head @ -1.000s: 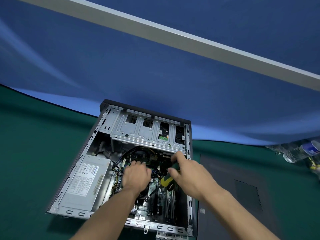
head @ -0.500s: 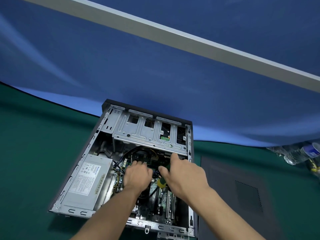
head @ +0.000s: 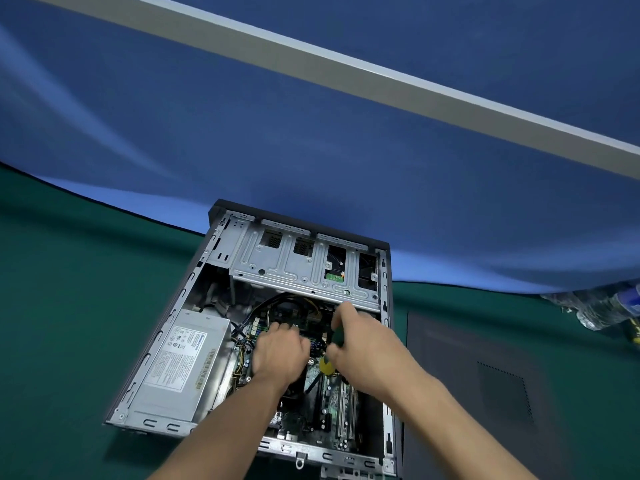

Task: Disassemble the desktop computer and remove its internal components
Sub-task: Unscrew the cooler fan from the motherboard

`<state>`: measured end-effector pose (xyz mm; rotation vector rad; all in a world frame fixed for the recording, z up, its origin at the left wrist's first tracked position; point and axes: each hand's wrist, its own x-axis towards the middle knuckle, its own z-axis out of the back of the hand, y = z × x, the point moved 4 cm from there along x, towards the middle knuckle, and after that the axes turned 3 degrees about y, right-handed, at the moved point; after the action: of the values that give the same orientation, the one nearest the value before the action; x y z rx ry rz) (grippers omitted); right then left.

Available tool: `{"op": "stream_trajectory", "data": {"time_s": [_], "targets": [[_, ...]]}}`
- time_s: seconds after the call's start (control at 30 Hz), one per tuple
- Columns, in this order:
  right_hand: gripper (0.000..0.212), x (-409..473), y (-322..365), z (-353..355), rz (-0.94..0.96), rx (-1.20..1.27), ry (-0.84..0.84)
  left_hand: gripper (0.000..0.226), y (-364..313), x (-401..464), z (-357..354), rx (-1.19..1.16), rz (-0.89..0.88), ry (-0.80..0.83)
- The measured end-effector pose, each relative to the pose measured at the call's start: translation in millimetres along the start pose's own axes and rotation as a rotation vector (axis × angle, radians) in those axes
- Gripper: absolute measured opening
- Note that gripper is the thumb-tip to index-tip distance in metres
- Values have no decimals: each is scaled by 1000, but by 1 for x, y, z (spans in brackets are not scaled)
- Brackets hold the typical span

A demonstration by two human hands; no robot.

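The open desktop case lies flat on the green surface. The left hand rests uncurled on the motherboard, probably steadying; the right hand holds a screwdriver in its grip.

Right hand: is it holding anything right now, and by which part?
The right hand grips a screwdriver by its green-and-yellow handle, over the open computer case. The shaft and tip are hidden, as is whatever the left hand holds.
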<state>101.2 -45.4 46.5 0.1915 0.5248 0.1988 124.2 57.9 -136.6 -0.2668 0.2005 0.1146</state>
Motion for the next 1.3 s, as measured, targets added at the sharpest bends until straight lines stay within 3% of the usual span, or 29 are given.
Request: {"op": "stream_trajectory", "data": {"time_s": [0.13, 0.3, 0.5, 0.8, 1.1, 1.2, 1.3], "targets": [[29, -3, -4, 0, -43, -197, -121, 37, -1, -1, 1, 7, 0, -10], [16, -7, 5, -4, 144, 21, -60, 34, -2, -1, 5, 27, -2, 24], [24, -1, 11, -15, 132, -71, -210, 27, -5, -4, 10, 42, -35, 60], [17, 22, -16, 7, 121, 112, -184, 36, -3, -2, 6, 19, -24, -4], [18, 33, -27, 59, 153, 272, -502, 23, -13, -2, 4, 53, -52, 56], [18, 35, -19, 61, 199, 346, -508, 20, -17, -4, 6, 3, -98, 48], [17, 39, -9, 53, 237, 369, -463, 34, -17, -3, 4, -4, -119, 74]]}}
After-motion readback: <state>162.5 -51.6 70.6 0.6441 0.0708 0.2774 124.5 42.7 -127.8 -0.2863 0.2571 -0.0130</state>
